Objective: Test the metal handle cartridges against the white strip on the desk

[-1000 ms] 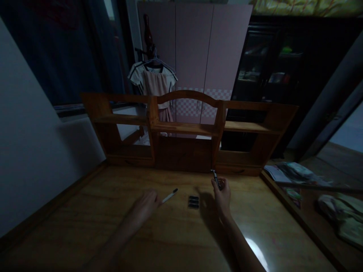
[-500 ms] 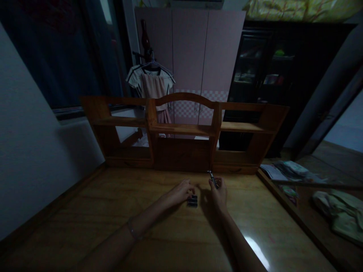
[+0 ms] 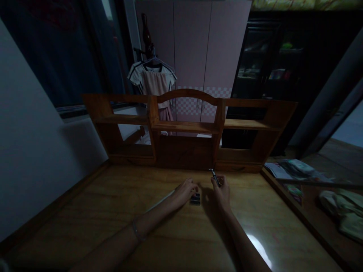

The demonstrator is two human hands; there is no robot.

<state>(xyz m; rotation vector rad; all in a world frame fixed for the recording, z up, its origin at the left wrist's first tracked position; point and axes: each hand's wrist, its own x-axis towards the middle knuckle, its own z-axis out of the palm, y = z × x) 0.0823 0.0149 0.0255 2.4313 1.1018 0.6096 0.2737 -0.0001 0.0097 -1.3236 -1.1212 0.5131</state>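
At the lower middle of the frame, the small dark pack [image 3: 195,200], its bars running sideways, lies at the nearer left hand [image 3: 185,192], whose grip I cannot tell; rightward, the right hand [image 3: 222,192] grasps a slim tool [image 3: 215,177].

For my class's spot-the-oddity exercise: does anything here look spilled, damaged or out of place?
Nothing clearly stands out. The bright white patch on the glossy yellow-brown wooden desk looks like reflected light, not a spill. The slim white stick slants, partly hidden by the left forearm; no damage shows, though the picture is dim.
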